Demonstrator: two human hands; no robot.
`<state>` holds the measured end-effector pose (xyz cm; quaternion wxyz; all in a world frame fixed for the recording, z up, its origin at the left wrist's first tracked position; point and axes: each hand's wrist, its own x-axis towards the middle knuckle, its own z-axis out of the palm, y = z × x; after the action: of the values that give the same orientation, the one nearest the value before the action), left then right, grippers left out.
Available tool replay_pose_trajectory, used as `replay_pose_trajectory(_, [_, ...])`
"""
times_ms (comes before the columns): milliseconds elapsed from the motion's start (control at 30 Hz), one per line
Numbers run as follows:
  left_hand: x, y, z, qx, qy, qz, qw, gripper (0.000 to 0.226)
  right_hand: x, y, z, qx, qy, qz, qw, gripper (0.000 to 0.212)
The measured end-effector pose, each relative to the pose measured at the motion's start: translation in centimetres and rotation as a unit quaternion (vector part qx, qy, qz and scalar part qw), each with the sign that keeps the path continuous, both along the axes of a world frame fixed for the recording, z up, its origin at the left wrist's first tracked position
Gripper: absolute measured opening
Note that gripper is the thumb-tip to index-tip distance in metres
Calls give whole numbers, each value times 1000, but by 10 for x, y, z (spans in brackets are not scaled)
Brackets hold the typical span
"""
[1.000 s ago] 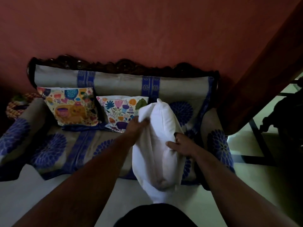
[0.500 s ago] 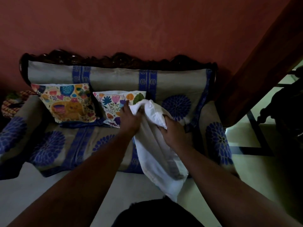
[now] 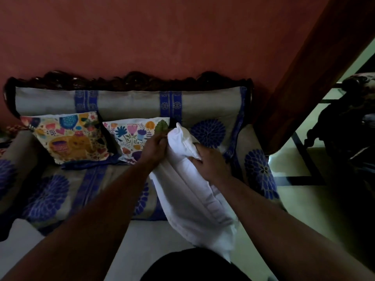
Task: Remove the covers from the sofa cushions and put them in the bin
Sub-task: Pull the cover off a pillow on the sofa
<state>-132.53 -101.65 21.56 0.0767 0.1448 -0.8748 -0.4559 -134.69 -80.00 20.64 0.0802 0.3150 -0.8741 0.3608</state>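
A white cushion (image 3: 192, 191) is held up in front of the sofa (image 3: 125, 102), tilted so that its upper end points toward the backrest and its lower end hangs toward the floor (image 3: 316, 199). Its upper left edge is gripped by the left hand (image 3: 156, 148), whose fingers are curled around the fabric. The right hand (image 3: 211, 163) is laid on the upper right side, with fingertips pinched into a fold of the white cloth. In this dim light it cannot be told whether the white layer being gripped is a cover or the bare inner pad.

Two printed cushions are propped against the backrest. The elephant-print cushion (image 3: 69, 136) is seen at the left, and the flower-print cushion (image 3: 136, 136) stands just beside it, its right corner partly hidden by the left hand. The sofa is draped in grey fabric with blue floral medallions and blue bands. A red wall (image 3: 162, 37) rises behind it, and a dark wooden post (image 3: 312, 67) is seen at the right.
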Motion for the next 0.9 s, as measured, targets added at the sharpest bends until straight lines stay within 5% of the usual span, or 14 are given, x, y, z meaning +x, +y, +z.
replay_pose_trajectory(167, [-12,-28,-3,19,-31,22,999,32,11,0,5,-29,47,27,998,38])
replay_pose_trajectory(300, [-3,-59,-25,-73,-106,46,991,43,13,3,8,-49,86,29,995,30])
replay_pose_trajectory(367, [5,-51,-26,-111,-108,113,981,52,13,4,7,-46,45,3,998,33])
replay_pose_trajectory(433, [15,-21,-13,-148,-17,160,976,48,8,5,2,-59,-29,-58,996,32])
replay_pose_trajectory(500, [35,27,-6,-171,60,129,975,64,-4,2,1,-89,-106,-151,979,36])
replay_pose_trajectory(567, [66,77,-5,-173,30,55,983,93,-19,-3,1,-126,-184,-221,949,40])
replay_pose_trajectory(667, [99,112,-22,-124,-114,-26,985,128,-36,-11,6,-164,-249,-260,918,51])
replay_pose_trajectory(800, [107,93,-46,-75,-200,-56,975,164,-55,-14,12,-170,-247,-280,912,43])
replay_pose_trajectory(900, [100,72,-51,48,-168,-11,985,156,-60,-13,16,-157,-260,-292,907,48])
